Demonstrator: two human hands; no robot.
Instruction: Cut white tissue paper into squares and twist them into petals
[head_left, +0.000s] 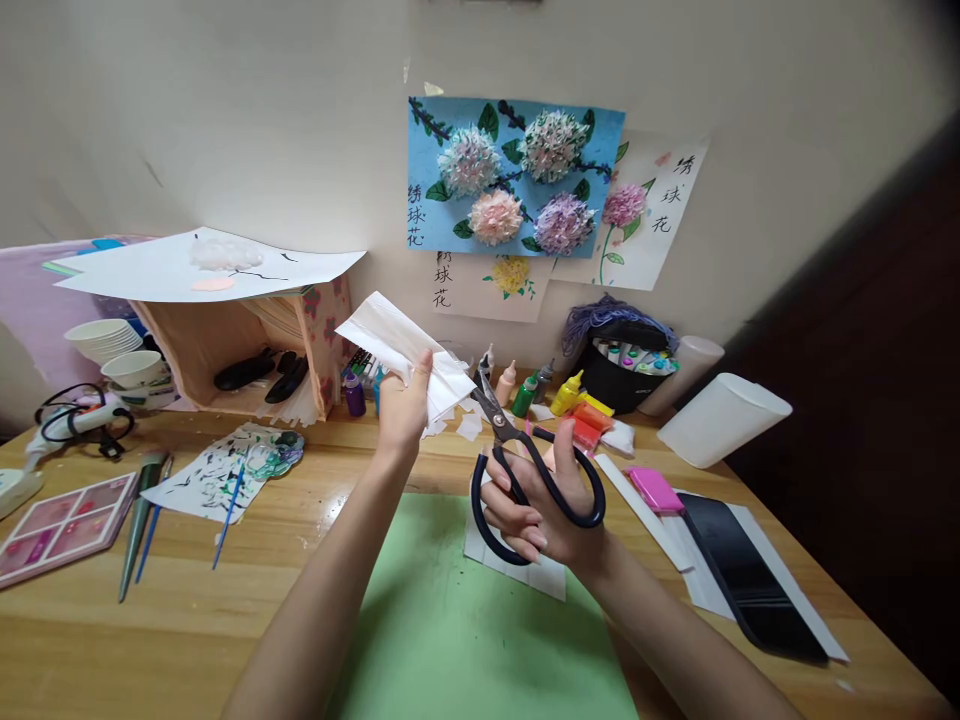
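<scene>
My left hand (405,408) is closed round a folded sheet of thin white paper (397,340), thumb on top, raised above the desk. In my right hand (547,500) are black-handled scissors (504,428), with fingers and thumb through the loops. The scissors' blades meet the right edge of the paper, and how far they are parted is hard to see. Below my right hand, a piece of white paper (551,580) lies on a green sheet (480,650). Small white paper scraps (470,426) are scattered behind the hands.
Small paint bottles (526,396) stand at the back, beside a black marker holder (616,375). A white cup (724,420) and a dark phone-like slab (750,570) are at right. Brushes (229,515), a painted paper (217,470) and an orange-lined box (225,340) are at left.
</scene>
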